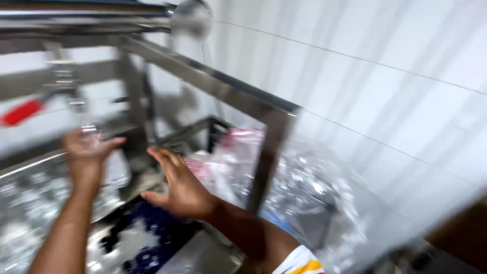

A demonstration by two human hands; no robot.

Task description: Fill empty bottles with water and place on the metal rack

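Pretty blurry shot, so take the details loosely. The left hand (pixel 87 152) is raised with its fingers (pixel 109 143) curled loosely around something small and shiny (pixel 90 130), maybe clear glass or metal; can't really tell what it is or how firmly it's held. The right hand (pixel 180 185) is just to the right of it, fingers (pixel 161 155) spread wide open and flat, holding nothing, hovering close to the upright of a steel rack frame (pixel 269 152). Right below both sets of fingers there's a dark blue patterned thing (pixel 152 233), looks like a tray or cloth, lying on a wet, shiny metal counter (pixel 30 203). Past the right fingers, behind the frame's post, sits a heap of clear crinkly plastic bags (pixel 304 187) with some pink-red packaging (pixel 238 139) among them. Up and left of the left fingers there's a red handle-like object (pixel 21 112) near a tap (pixel 66 86), against the white tiled wall (pixel 385 76). A white sleeve edge with orange and yellow stripes (pixel 302 264) shows on the right arm.
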